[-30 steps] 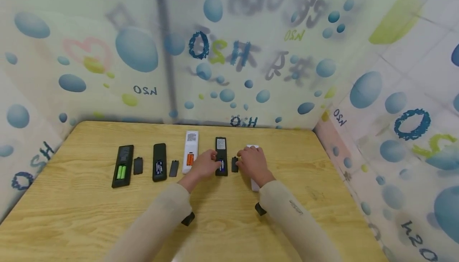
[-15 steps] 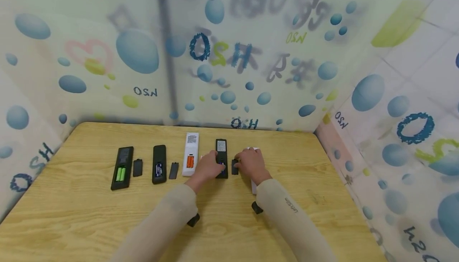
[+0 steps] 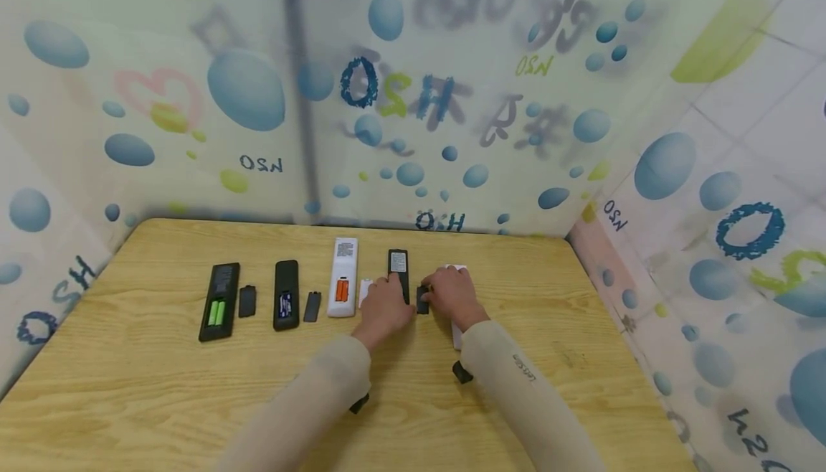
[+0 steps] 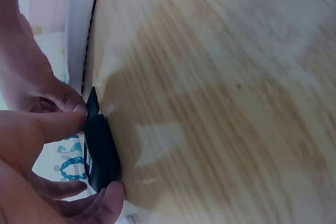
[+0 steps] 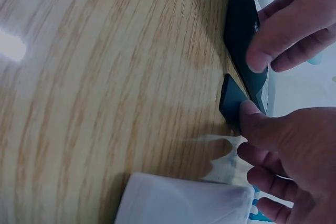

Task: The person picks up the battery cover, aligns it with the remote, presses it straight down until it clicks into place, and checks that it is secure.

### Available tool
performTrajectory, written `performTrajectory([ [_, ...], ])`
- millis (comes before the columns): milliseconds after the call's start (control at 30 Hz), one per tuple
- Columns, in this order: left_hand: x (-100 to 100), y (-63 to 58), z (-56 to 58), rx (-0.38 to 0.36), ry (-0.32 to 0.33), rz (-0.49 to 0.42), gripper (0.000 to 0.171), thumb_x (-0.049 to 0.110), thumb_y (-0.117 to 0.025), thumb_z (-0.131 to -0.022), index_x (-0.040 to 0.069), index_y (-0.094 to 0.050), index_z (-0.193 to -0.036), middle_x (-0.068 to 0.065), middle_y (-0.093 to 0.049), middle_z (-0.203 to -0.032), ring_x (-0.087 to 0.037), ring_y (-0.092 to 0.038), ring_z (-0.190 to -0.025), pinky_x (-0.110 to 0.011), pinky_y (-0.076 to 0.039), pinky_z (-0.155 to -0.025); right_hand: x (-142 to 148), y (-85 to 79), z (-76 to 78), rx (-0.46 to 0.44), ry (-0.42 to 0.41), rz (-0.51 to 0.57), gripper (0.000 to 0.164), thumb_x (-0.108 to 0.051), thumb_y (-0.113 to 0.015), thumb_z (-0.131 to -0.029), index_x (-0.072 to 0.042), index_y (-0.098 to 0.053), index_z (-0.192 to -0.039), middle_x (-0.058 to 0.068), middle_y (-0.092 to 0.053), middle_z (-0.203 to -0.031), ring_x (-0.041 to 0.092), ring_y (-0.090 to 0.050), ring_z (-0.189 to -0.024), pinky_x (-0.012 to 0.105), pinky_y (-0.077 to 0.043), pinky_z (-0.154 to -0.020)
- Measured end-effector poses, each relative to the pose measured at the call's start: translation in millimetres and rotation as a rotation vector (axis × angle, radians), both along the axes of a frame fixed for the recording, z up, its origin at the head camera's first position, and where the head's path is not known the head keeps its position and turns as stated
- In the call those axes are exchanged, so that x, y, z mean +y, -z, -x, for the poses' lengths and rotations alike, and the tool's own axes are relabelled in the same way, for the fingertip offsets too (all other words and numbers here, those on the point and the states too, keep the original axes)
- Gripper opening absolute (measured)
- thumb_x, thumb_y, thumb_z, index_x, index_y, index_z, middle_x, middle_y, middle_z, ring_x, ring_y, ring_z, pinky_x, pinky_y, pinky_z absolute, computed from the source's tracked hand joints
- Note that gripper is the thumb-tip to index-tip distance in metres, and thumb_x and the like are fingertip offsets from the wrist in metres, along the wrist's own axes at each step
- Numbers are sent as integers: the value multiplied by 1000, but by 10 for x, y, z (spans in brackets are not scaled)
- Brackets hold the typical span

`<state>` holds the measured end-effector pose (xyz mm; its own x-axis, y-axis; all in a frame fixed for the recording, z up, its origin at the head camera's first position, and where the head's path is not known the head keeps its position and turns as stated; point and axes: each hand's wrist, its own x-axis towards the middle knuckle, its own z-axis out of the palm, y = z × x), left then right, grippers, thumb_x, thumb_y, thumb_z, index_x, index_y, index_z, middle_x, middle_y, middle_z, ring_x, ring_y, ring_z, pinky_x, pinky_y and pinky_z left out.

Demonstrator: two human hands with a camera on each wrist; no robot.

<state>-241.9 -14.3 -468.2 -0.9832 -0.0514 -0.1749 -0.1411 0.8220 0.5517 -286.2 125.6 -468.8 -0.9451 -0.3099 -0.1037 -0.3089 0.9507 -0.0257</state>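
Table (image 3: 129,400), five remotes (image 3: 399,262), four covers (image 3: 422,307), two hands (image 3: 385,308) (image 3: 454,294)

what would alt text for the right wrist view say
A right hand holds a small black battery cover beside a black remote control, which a left hand touches. A white remote control lies nearer the camera on the wood-grain table.

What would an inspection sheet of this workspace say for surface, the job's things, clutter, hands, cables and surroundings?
Surface: light brown wooden table
Job's things: black remote, partly covered; small black cover beside it
Clutter: remote with green batteries, remote with blue batteries, white remote with orange batteries, two loose dark covers, white cover, white thing partly hidden by right hand
Hands: left hand grips black remote; right hand pinches small black cover
Cables: nothing seen
Surroundings: walls with colored spots and lettering
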Motion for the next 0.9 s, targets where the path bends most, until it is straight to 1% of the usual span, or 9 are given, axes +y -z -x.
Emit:
performTrajectory([
  [100, 27, -5, -10, 7, -4, 9, 61, 27, -72, -85, 3, -48, -135, -22, -53, -130, -38, -50, -120, -52, -49, -91, -6, -10, -3, -8, 5, 18, 28, -36, -68, -91, -24, -73, -116, 1, -70, -110, 23, -58, -106, 44, -41, -100],
  [267, 34, -17, -2, -17, 3, -6, 61, 21, -70, -87, 3, -45, -139, -22, -52, -132, -36, -48, -121, -51, -48, -95, -19, -35, -12, -18, 10, 54, 23, -33, -70, -90, -22, -74, -110, 0, -70, -99, 22, -57, -99, 45, -40, -99],
  [533, 30, 16, 15, -41, 6, -23, 64, 22, -73, -84, 3, -46, -139, -22, -50, -132, -35, -48, -115, -49, -48, -94, -11, -20, 9, -53, 32, 75, 23, -33, -73, -87, -22, -74, -106, -4, -71, -91, 19, -58, -92, 45, -36, -100],
  [733, 25, 24, 15, -28, 6, -17, 66, 24, -75, -81, 3, -47, -137, -23, -48, -134, -36, -47, -117, -51, -48, -94, -14, -45, -14, -62, 47, 132, 22, -31, -76, -85, -19, -75, -104, -4, -73, -92, 17, -59, -89, 44, -34, -100],
  [900, 19, 26, 15, -12, 7, -19, 66, 23, -75, -80, 3, -47, -136, -24, -48, -132, -38, -47, -118, -51, -48, -92, -9, -67, -18, -85, 32, 187, 20, -27, -77, -84, -17, -74, -101, -4, -69, -85, 17, -57, -83, 46, -35, -96],
])
